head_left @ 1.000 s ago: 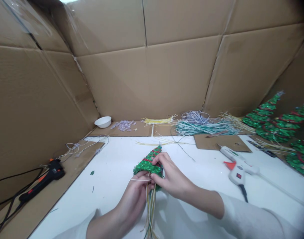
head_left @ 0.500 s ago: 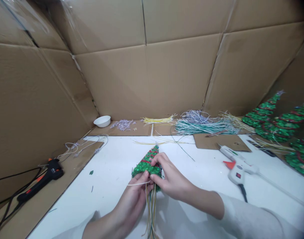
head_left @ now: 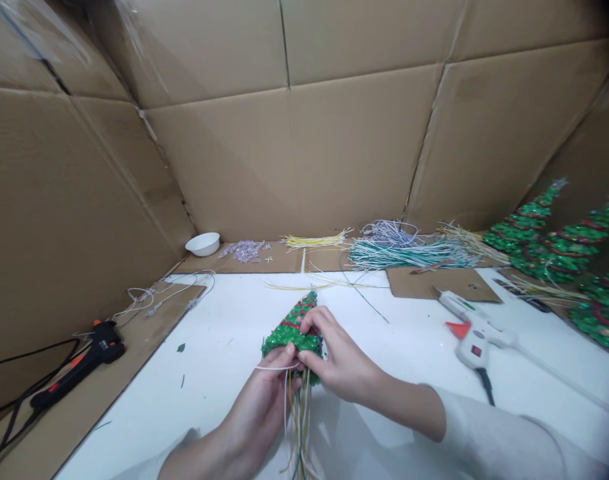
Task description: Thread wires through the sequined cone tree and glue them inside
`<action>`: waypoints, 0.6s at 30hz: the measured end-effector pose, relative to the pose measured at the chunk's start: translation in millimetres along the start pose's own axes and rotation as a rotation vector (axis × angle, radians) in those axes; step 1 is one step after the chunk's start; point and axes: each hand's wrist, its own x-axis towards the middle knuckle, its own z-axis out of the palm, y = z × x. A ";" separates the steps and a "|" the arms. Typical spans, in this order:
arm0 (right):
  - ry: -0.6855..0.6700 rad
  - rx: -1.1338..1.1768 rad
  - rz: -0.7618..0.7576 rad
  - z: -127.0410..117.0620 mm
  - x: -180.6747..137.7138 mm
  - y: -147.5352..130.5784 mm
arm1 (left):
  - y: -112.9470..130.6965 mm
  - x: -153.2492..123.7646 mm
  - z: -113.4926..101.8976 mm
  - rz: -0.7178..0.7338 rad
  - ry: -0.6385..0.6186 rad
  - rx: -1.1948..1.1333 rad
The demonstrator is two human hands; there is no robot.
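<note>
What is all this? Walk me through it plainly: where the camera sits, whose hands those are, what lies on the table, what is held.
No machine here: a person works with bare hands, filmed by a camera on their head that looks forward and down. The left hand and right hand together grip a little green tree with red bands; thin wires trail from its base. Below is a white table walled by cardboard. Around lie a white glue gun at right, a black glue gun at left, a white bowl, clear beads and wire bundles at the back, finished trees far right.
</note>
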 end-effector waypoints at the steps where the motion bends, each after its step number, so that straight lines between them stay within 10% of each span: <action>1: 0.002 0.003 0.001 0.1 -0.4 0.0 | 0.6 -0.8 1.0 -0.006 0.009 -0.009; 18: 0.021 -0.018 -0.064 5.8 -2.3 4.4 | 9.2 -4.8 4.1 -0.020 0.002 0.059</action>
